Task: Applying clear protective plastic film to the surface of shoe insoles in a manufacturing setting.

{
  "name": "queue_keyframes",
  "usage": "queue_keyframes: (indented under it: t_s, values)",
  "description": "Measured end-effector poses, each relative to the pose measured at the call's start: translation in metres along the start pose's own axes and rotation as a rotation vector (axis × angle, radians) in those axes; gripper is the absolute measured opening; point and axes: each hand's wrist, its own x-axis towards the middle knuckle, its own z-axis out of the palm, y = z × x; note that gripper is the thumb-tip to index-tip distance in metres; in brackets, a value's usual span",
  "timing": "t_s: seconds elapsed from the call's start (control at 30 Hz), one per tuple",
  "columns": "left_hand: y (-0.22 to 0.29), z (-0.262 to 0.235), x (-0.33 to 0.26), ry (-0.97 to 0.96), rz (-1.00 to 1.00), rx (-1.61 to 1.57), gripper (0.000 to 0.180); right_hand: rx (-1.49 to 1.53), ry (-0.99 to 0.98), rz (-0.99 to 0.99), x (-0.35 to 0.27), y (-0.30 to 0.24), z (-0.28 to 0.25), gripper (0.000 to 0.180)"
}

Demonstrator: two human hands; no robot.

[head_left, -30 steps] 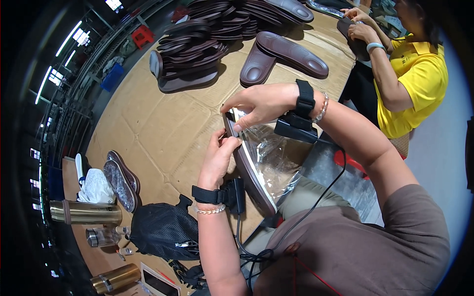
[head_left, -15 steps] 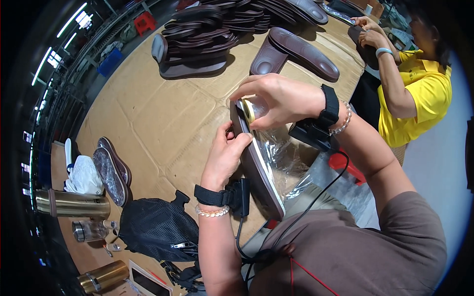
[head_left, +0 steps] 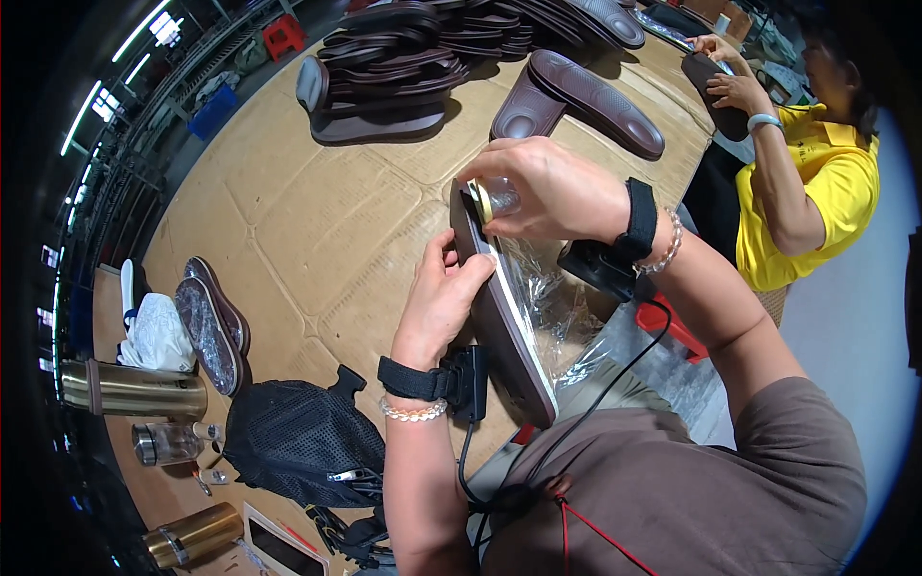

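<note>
A long dark brown shoe insole (head_left: 501, 331) with a pale strip along one edge stands on its side, its lower end near my lap. My left hand (head_left: 439, 300) is closed on its upper part, the thumb pressing the pale edge. Crinkled clear film (head_left: 555, 312) hangs along the right side of the insole. In my right hand (head_left: 569, 192) is a small clear round thing with a yellow rim (head_left: 486, 202), gripped between thumb and fingers against the insole's top end. Its exact kind is unclear.
Stacks of brown insoles (head_left: 384, 82) and a loose pair (head_left: 595, 101) lie at the far side. On the left are film-wrapped insoles (head_left: 206, 331), a black mesh bag (head_left: 303, 437), gold flasks (head_left: 144, 394) and a phone (head_left: 279, 547). A co-worker in yellow (head_left: 807, 192) handles a dark insole.
My right hand has shifted slightly with the round thing, still at the insole's top end. The left hand keeps its hold. At far right, the co-worker's hands and dark insole have moved a little.
</note>
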Motion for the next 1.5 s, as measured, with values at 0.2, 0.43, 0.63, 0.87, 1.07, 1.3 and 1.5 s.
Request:
queue_keyframes:
  t_s: [0.2,0.43,0.63,0.87,1.07,1.3,1.5]
  values:
    - [0.003,0.001,-0.002,-0.014,-0.011,0.012,0.077,-0.052,0.048,-0.034,-0.002,0.000,0.002,0.054]
    - [0.004,0.001,-0.003,-0.012,-0.003,0.019,0.078,-0.064,0.058,-0.033,-0.001,-0.001,0.005,0.053]
    - [0.002,0.002,-0.003,-0.014,0.004,0.028,0.078,-0.070,0.046,-0.032,-0.001,0.005,0.008,0.053]
    - [0.012,0.000,-0.004,-0.023,-0.049,-0.051,0.079,0.026,-0.133,0.019,0.011,0.012,0.000,0.057]
    - [0.018,-0.006,0.004,-0.021,-0.108,0.016,0.080,-0.003,-0.145,0.046,0.017,0.012,0.000,0.058]
    - [0.013,0.000,0.011,0.051,-0.135,0.135,0.076,-0.020,-0.165,0.076,0.017,0.010,-0.001,0.059]
    - [0.007,-0.003,0.024,0.078,-0.108,0.204,0.069,-0.027,-0.177,0.057,0.021,0.014,0.001,0.060]
